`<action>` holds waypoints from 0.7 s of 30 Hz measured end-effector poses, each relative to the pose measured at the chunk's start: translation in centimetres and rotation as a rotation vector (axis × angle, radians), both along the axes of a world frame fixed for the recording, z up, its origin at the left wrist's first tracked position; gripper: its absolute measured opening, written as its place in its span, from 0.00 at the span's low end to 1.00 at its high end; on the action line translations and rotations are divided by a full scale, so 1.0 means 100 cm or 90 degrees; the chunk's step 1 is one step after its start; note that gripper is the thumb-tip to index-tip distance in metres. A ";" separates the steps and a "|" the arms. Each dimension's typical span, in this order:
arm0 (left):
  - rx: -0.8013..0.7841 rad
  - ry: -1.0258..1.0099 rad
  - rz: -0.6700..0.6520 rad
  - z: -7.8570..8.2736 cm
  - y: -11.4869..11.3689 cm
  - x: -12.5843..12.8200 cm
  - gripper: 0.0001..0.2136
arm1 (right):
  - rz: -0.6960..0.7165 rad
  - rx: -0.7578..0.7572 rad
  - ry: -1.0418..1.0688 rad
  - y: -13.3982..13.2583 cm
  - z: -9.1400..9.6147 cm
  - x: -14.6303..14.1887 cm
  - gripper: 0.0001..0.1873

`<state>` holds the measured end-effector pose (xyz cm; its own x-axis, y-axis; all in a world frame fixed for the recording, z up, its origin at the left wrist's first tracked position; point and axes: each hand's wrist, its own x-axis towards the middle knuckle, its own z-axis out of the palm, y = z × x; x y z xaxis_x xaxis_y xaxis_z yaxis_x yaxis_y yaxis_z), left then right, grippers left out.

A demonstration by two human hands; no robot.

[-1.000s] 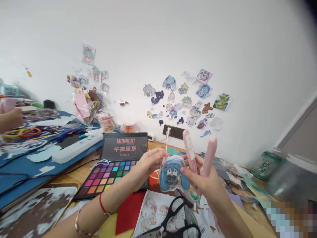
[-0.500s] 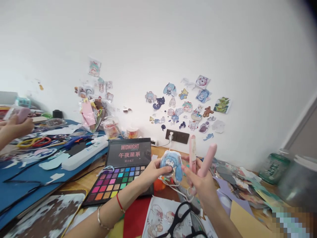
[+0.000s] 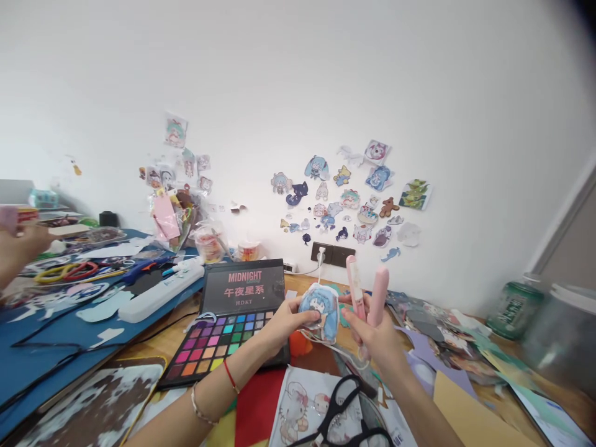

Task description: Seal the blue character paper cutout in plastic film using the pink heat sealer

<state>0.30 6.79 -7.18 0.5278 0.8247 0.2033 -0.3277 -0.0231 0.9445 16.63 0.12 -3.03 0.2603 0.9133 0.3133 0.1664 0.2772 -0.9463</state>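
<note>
My left hand (image 3: 284, 321) is closed on a small puffy cut-out of a blue-haired cartoon figure (image 3: 318, 312) in clear plastic, held above the table. My right hand (image 3: 378, 338) grips a pink two-armed mini heat tool (image 3: 367, 293) by its base, arms pointing up and slightly apart, just right of the cut-out. A white cord (image 3: 333, 349) hangs from the tool under the cut-out. Both hands hover in front of an eyeshadow palette (image 3: 222, 329).
Black scissors (image 3: 339, 415) lie on cartoon sheets near the front edge. Wall sockets (image 3: 333, 255) and stickers (image 3: 354, 192) are behind. A white power strip (image 3: 161, 290) rests on a blue mat. Jars (image 3: 516, 309) stand right. Another person's hand (image 3: 18, 248) works at far left.
Both hands moved away from me and lower in view with the cut-out and tool. The tool's arms have come closer together. The other person's hand shifted at the left.
</note>
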 end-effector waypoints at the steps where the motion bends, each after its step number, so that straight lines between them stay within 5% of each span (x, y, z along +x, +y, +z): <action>1: 0.000 0.004 0.002 0.000 0.000 0.000 0.14 | -0.009 -0.007 0.016 0.000 -0.001 -0.001 0.18; 10: 0.003 0.051 -0.004 0.011 -0.011 0.001 0.13 | -0.033 -0.040 0.112 0.003 -0.001 0.000 0.20; 21: -0.009 0.031 -0.057 0.009 -0.014 0.002 0.16 | 0.076 -0.020 0.243 0.003 -0.003 0.003 0.24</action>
<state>0.50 5.34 -6.23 0.6083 0.7765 0.1643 -0.2809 0.0170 0.9596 16.92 0.43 -3.35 0.2439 0.9518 0.1860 -0.2299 0.2430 -0.9424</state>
